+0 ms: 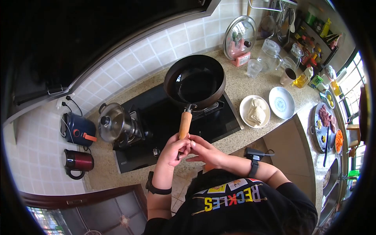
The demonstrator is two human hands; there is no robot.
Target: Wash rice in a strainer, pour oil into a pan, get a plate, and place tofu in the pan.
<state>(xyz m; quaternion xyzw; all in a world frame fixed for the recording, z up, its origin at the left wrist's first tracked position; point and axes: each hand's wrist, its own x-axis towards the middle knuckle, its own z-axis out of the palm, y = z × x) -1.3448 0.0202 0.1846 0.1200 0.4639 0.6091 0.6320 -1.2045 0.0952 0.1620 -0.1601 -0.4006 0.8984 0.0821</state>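
Note:
A dark, deep wok (194, 81) sits on the right burner, with its wooden handle (185, 124) pointing down toward me. My left hand (171, 151) is closed around the lower end of that handle. Close beside it, my right hand (206, 151) touches the left fingertips with its thumb and index finger, while its lower fingers are stretched out and apart. Nothing shows in the right hand. The wok's inside looks dark and shiny, with no food visible. Part of the handle's end is hidden by my left hand.
On the left burner stands a glass-lidded pot (112, 122), beside a blue appliance (79, 129) and red kettle (79, 161). To the right are a plate with a pale lump (256, 111), a patterned plate (281, 102), glassware (269, 55) and a board of food (323, 125).

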